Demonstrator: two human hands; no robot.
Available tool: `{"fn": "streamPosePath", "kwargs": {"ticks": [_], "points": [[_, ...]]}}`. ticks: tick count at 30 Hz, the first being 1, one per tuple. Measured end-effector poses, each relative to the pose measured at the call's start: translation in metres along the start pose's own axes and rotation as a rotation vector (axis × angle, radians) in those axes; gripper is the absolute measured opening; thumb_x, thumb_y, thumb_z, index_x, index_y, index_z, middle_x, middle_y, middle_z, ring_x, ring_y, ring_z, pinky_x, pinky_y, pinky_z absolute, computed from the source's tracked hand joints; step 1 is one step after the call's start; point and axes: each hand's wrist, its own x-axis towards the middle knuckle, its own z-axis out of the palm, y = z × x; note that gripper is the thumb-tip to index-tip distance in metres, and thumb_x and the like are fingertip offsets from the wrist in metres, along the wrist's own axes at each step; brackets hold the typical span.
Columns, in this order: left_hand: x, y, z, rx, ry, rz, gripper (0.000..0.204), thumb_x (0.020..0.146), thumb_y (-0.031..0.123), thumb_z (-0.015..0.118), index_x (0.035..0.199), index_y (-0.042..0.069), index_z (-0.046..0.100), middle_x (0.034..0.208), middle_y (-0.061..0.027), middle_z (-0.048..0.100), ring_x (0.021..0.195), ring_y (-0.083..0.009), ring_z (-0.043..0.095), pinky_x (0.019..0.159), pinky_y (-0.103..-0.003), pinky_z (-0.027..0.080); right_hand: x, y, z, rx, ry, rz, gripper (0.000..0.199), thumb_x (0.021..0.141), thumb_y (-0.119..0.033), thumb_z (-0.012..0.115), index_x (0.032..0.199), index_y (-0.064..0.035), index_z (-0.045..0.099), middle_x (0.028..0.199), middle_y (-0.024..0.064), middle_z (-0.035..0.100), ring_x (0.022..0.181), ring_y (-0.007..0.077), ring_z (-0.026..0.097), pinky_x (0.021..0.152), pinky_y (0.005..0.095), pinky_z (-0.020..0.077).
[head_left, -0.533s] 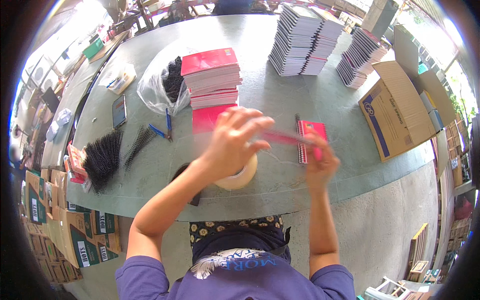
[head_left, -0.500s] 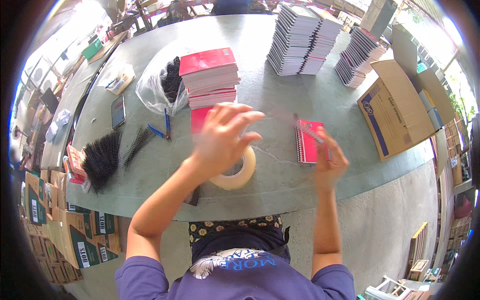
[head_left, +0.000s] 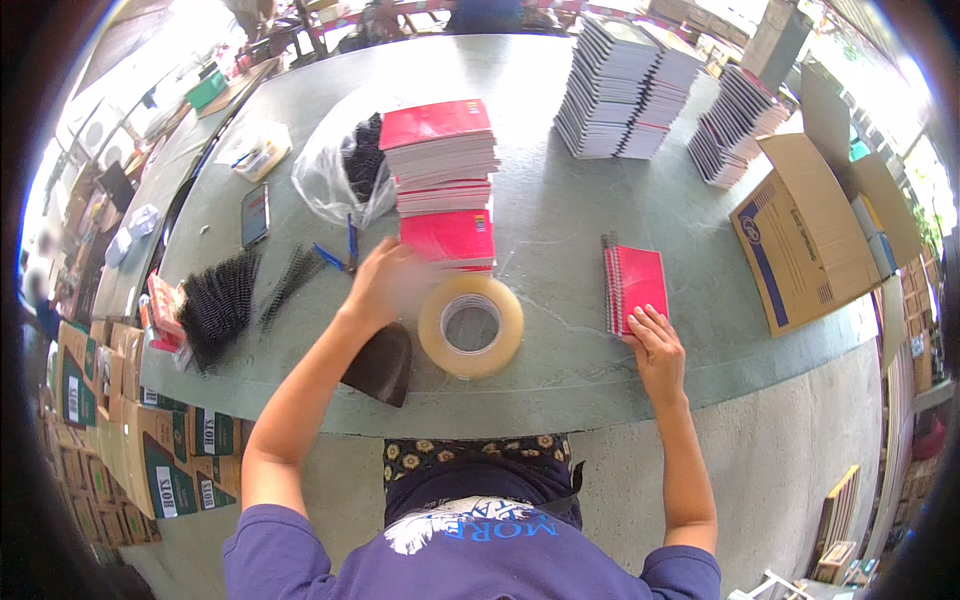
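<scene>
Both forearms are reaching forward from the lower edge, bare below short purple sleeves. The left hand (head_left: 385,285) is hovering mid-reach, blurred, its fingers loosely curled and gripping nothing. The right hand (head_left: 655,345) is lying flat, palm down, fingers stretched forward and slightly spread.

A person wearing a short-sleeved purple T-shirt with white and blue printed lettering across the chest. Below it shows dark fabric with a small yellow flower pattern. Both forearms are bare, with no watch, bracelet or gloves on the left hand (head_left: 385,285) or right hand (head_left: 655,350).
</scene>
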Motion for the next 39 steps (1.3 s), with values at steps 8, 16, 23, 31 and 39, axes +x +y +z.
{"fn": "streamPosePath", "kwargs": {"ticks": [8,16,23,31,39], "points": [[-0.019,-0.012,0.031,0.13,0.119,0.042,0.024,0.069,0.005,0.056,0.093,0.0,0.057,0.09,-0.0105,0.057,0.091,-0.0271,0.054,0.08,-0.036,0.045,0.006,-0.008,-0.009,0.1,-0.066,0.101,0.032,0.076,-0.018,0.072,0.104,-0.0038,0.067,0.113,0.0118,0.064,0.116,0.0268,0.055,0.099,0.0393,0.0415],[-0.02,-0.014,0.022,0.083,0.123,0.011,0.026,0.072,0.004,0.058,0.098,0.003,0.057,0.093,-0.0103,0.062,0.097,-0.0279,0.056,0.087,-0.04,0.041,0.036,-0.035,-0.016,0.188,0.192,0.116,0.041,0.08,-0.021,0.071,0.116,-0.0051,0.061,0.114,0.0098,0.064,0.114,0.0265,0.056,0.094,0.0371,0.0444],[-0.015,0.034,-0.025,-0.043,0.194,-0.032,0.028,0.071,0.001,0.054,0.099,0.002,0.058,0.084,-0.0148,0.064,0.08,-0.031,0.062,0.079,-0.042,0.046,0.115,-0.18,0.016,0.053,0.204,-0.394,0.024,0.083,-0.019,0.063,0.104,-0.0091,0.065,0.106,0.0087,0.066,0.104,0.0261,0.06,0.087,0.0365,0.0466],[-0.094,-0.081,-0.05,0.009,0.129,-0.556,0.015,0.082,0.014,0.063,0.089,0.001,0.062,0.084,-0.0165,0.063,0.083,-0.0342,0.061,0.078,-0.041,0.048,0.131,-0.192,0.029,0.116,-0.178,-0.326,0.017,0.074,-0.016,0.066,0.091,-0.0121,0.065,0.082,0.005,0.066,0.079,0.0236,0.062,0.07,0.0363,0.0461],[-0.162,-0.158,0.002,0.224,0.192,-0.787,0.027,0.076,0.026,0.07,0.082,0.001,0.06,0.082,-0.0155,0.058,0.084,-0.0341,0.058,0.074,-0.042,0.046,0.139,-0.192,0.024,0.302,-0.369,-0.051,0.023,0.077,-0.027,0.068,0.087,-0.0074,0.062,0.069,0.0154,0.065,0.064,0.0332,0.064,0.057,0.0421,0.0485]]}}
